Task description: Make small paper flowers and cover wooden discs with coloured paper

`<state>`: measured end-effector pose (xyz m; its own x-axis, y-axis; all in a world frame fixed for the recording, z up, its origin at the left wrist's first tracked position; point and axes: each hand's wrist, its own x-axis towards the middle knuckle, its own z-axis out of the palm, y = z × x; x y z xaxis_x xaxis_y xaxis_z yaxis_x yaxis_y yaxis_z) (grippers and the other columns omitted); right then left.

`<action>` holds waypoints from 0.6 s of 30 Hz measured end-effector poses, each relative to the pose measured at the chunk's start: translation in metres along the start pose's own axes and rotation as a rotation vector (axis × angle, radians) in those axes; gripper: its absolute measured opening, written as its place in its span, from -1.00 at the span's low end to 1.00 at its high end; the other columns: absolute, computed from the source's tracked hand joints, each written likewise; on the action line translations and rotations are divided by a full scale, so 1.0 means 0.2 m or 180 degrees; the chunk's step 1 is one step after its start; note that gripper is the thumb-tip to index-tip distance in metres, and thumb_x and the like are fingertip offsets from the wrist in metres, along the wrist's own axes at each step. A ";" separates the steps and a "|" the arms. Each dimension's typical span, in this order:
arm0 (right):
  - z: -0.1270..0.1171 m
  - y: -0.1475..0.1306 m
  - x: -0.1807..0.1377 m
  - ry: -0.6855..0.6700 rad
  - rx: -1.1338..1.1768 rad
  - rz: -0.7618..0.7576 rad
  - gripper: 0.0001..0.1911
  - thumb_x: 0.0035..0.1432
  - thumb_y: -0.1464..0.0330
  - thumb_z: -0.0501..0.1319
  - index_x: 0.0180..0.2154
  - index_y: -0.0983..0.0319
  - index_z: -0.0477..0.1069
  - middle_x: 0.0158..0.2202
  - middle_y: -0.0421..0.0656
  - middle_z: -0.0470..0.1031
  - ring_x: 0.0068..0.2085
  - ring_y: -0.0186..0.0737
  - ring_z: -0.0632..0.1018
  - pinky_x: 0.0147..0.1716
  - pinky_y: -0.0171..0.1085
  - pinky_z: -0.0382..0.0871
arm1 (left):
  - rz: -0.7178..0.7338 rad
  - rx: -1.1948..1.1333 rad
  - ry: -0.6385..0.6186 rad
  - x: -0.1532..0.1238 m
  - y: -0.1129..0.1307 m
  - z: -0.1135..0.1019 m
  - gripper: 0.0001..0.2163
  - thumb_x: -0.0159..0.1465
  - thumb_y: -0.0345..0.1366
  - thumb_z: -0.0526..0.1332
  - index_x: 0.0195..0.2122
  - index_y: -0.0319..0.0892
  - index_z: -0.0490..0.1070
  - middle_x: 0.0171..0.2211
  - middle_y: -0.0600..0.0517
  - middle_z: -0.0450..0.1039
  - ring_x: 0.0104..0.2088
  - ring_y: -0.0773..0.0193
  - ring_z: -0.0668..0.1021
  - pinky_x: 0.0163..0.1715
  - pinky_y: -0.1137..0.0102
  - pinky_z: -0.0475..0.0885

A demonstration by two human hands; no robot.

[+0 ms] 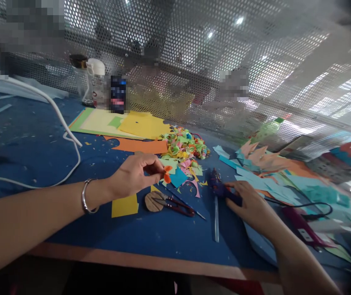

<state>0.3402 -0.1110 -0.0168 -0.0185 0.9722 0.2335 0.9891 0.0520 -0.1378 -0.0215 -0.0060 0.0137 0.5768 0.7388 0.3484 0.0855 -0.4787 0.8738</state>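
Note:
My left hand (pixel 135 174), with a silver bangle on the wrist, pinches a small orange paper piece (pixel 167 174) between thumb and fingers above the blue table (pixel 150 233). My right hand (pixel 249 203) rests on the table with its fingers closed round the handle of a dark blue glue gun (pixel 218 186). A clear glue stick (pixel 216 219) juts from the gun toward me. Between my hands lie red-handled snips (pixel 177 205) partly over a brown cardboard disc (pixel 153 201). A yellow paper scrap (pixel 125 205) lies under my left wrist.
A heap of folded coloured paper bits (pixel 184 147) sits behind my left hand. Yellow, green and orange sheets (pixel 123 125) lie further back, by a white bottle (pixel 97 82). Teal and orange cut paper (pixel 270 172) covers the right side. A white cable (pixel 67 139) loops on the left. A mesh screen stands behind.

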 end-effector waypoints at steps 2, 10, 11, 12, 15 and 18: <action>0.01 -0.01 0.01 -0.0013 -0.0077 0.0008 -0.65 0.07 0.30 0.15 -0.07 0.21 0.39 -0.12 0.00 0.48 -0.12 0.05 0.54 -0.10 -0.01 0.42 | 0.0048 0.0085 -0.0055 0.00 0.01 0.00 -0.93 0.15 -0.32 0.27 -0.39 -0.20 0.48 -0.37 -0.02 0.58 -0.33 0.33 0.59 -0.29 0.41 0.52; -0.01 -0.05 0.01 0.0294 0.0018 0.0298 -0.67 -0.02 0.27 0.18 -0.16 0.19 0.40 -0.22 -0.04 0.50 -0.23 0.03 0.57 -0.22 -0.06 0.44 | 0.0114 0.0216 -0.0073 0.01 -0.01 0.00 -0.96 0.12 -0.35 0.26 -0.43 -0.18 0.47 -0.39 -0.02 0.57 -0.34 0.32 0.56 -0.30 0.40 0.51; -0.02 -0.06 0.00 0.0357 0.0077 0.0341 -0.67 -0.01 0.26 0.19 -0.15 0.18 0.40 -0.21 -0.04 0.51 -0.24 0.03 0.58 -0.24 -0.07 0.44 | 0.0083 0.0168 -0.0064 0.01 -0.02 0.01 -0.96 0.12 -0.34 0.27 -0.44 -0.19 0.46 -0.40 -0.02 0.56 -0.34 0.32 0.56 -0.30 0.40 0.51; -0.03 -0.08 0.00 0.0432 0.0144 0.0364 -0.68 0.00 0.26 0.20 -0.15 0.16 0.39 -0.21 -0.04 0.52 -0.25 0.04 0.58 -0.27 -0.07 0.44 | 0.0042 0.0092 -0.0060 0.02 -0.03 0.01 -0.95 0.11 -0.34 0.27 -0.44 -0.20 0.46 -0.40 -0.02 0.56 -0.35 0.32 0.56 -0.30 0.40 0.51; -0.06 -0.15 -0.01 0.0650 0.0384 0.0348 -0.75 0.06 0.23 0.26 -0.16 0.03 0.39 -0.25 -0.06 0.55 -0.25 0.06 0.59 -0.32 -0.10 0.44 | -0.0076 -0.0211 -0.0088 0.02 -0.06 0.02 -0.94 0.11 -0.33 0.27 -0.43 -0.21 0.44 -0.41 -0.01 0.54 -0.40 0.34 0.56 -0.33 0.40 0.52; -0.09 -0.26 -0.01 0.0642 0.0558 0.0428 -0.77 0.14 0.15 0.26 -0.18 0.08 0.41 -0.37 -0.13 0.56 -0.40 -0.02 0.58 -0.43 -0.15 0.42 | -0.0094 -0.0387 -0.0084 0.03 -0.09 0.03 -0.93 0.11 -0.33 0.27 -0.42 -0.21 0.44 -0.42 0.00 0.54 -0.42 0.35 0.56 -0.35 0.42 0.52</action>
<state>0.2915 -0.1204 0.0064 0.1577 0.9090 0.3859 0.9400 -0.0185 -0.3406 -0.0142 0.0040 -0.0026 0.5967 0.7384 0.3141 0.0045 -0.3946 0.9189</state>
